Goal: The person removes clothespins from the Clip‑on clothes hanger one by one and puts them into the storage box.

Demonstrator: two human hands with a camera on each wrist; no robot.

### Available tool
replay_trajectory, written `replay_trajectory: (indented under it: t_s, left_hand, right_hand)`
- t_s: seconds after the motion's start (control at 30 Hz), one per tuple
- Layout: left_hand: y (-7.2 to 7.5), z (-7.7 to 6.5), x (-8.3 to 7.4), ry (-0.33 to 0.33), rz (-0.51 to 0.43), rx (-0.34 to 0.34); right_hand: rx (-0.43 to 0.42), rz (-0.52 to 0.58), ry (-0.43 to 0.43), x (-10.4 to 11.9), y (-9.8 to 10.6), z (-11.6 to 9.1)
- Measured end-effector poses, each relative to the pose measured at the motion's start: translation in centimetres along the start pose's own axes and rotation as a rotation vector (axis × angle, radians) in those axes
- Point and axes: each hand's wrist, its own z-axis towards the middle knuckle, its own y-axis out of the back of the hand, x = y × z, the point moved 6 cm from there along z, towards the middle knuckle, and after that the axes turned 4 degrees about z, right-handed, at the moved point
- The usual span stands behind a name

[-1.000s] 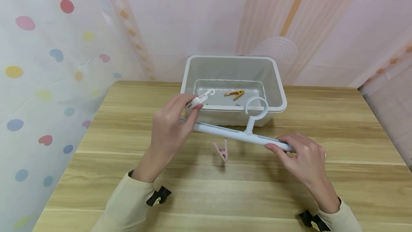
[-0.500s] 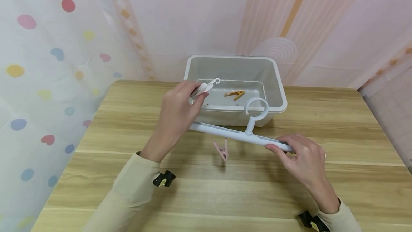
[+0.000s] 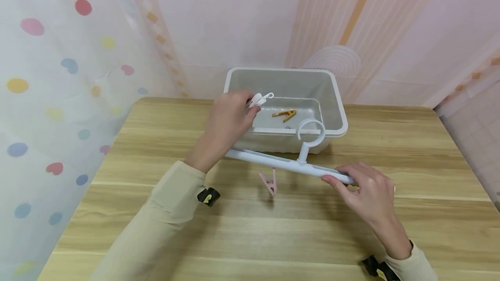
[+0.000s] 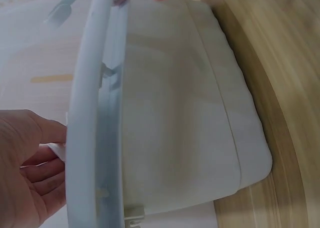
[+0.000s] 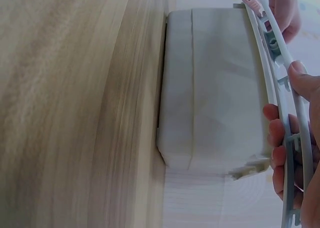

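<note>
My left hand (image 3: 232, 114) pinches a white clothespin with a hooked end (image 3: 261, 99) over the left part of the grey plastic bin (image 3: 341, 116). My right hand (image 3: 369, 190) grips the right end of a pale blue clothes hanger bar (image 3: 269, 159), fingers wrapped around it in the right wrist view. The hanger's round hook (image 3: 323, 131) stands up in front of the bin's rim. A pink clothespin (image 3: 270, 183) hangs below the bar. My left wrist passes over the bar's left end and hides it. Inside the bin lies an orange-yellow clothespin (image 3: 288, 115).
The bin stands at the back of a wooden table (image 3: 297, 237), close to a patterned curtain (image 3: 234, 21). A second curtain with coloured dots (image 3: 70, 112) rises along the left side. A black strap clip (image 3: 208, 196) sits at the left sleeve.
My left hand has moved right and forward with the white clothespin, from the bin's front left rim to over its inside. The right hand and hanger have stayed almost still.
</note>
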Motion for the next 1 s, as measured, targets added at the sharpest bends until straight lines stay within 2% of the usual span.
replay_trajectory:
  t_s: [0.37,0.73,1.0]
  left_hand:
    - [-1.7,1.7,-0.8,-0.008,0.041,0.144]
    - [-2.9,2.6,-1.5,-0.04,0.112,0.172]
    - [-3.4,2.9,-1.6,-0.03,0.153,0.211]
  right_hand:
    - [-0.011,-0.021,0.022,0.0,0.0,0.1]
    - [-0.015,-0.031,0.027,0.1,-0.1,0.1]
    - [0.001,-0.041,0.02,0.1,-0.1,0.1]
